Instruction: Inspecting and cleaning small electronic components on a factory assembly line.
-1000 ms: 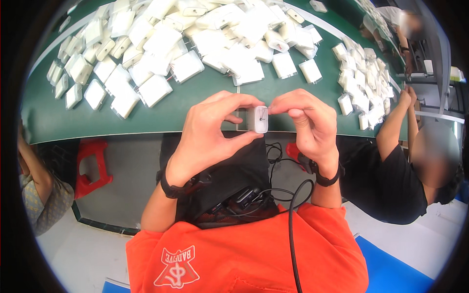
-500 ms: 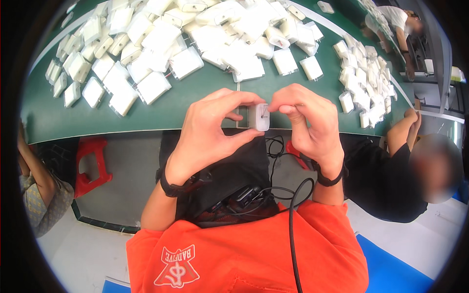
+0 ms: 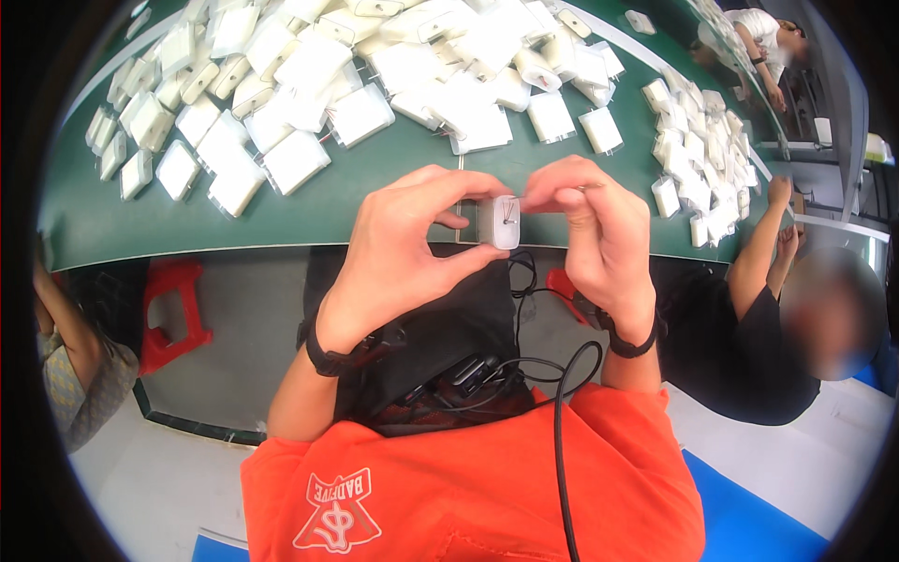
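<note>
- White block: at the centre of the scene, held up in front of the near edge of the green table, its end face turned to the right. Thin dark leads stand out from a small central spot on that face.
- Left hand: grasping the block from its left, forefinger on the far edge and thumb on the near edge; an open gap remains between palm and block.
- Right hand: thumb and forefinger closed in a pinch just beside the end face, seemingly on a slender item too small to identify.
- Larger pile: similar white blocks heaped on the far and left part of the table; a smaller pile lies to the right.
- Weight and stiffness (judged): the block is probably light to moderate and stiff-walled, so a two-digit hold should suffice without squeezing.
- Surface (judged): the smooth, slightly glossy casing may slip; broad finger pads on opposite sides would resist turning.
- Fragile part (judged): the leads look easily bent or pulled loose, and should not serve as a handle.
- Recommended hold (judged): far and near edges of the casing, behind the end face, leaving the leads accessible from the right.
</note>
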Demonstrator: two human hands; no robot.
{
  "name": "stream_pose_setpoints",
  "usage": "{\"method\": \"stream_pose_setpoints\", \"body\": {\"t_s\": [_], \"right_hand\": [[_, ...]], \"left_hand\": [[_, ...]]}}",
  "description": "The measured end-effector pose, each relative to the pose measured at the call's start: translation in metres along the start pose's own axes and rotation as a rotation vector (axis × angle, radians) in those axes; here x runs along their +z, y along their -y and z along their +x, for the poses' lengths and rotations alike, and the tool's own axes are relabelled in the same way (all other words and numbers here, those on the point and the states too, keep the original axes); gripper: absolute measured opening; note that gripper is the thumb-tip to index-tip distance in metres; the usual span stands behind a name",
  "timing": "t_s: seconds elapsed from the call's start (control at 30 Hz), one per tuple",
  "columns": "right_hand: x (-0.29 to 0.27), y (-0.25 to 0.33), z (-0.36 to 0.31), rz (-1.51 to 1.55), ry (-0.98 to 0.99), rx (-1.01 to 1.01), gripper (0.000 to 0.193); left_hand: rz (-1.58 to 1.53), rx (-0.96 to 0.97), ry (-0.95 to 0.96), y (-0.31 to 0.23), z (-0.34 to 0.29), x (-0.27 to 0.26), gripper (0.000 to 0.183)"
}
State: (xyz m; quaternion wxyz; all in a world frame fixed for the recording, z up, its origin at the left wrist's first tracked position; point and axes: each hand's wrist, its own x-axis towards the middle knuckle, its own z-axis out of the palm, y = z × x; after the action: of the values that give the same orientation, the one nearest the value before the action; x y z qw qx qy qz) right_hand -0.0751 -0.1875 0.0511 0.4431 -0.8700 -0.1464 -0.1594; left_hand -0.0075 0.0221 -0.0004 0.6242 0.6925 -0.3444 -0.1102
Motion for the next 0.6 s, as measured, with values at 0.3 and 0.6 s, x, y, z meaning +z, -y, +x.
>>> {"method": "stream_pose_setpoints", "body": {"t_s": [0.3, 0.6], "right_hand": [[-0.003, -0.006, -0.012, -0.001, -0.051, 0.015, 0.007], [-0.006, 0.003, -0.008, -0.087, 0.029, 0.036, 0.022]], "left_hand": [[-0.011, -0.03, 0.012, -0.001, 0.002, 0.001, 0.047], [0.006, -0.012, 0.005, 0.001, 0.001, 0.001, 0.048]]}}
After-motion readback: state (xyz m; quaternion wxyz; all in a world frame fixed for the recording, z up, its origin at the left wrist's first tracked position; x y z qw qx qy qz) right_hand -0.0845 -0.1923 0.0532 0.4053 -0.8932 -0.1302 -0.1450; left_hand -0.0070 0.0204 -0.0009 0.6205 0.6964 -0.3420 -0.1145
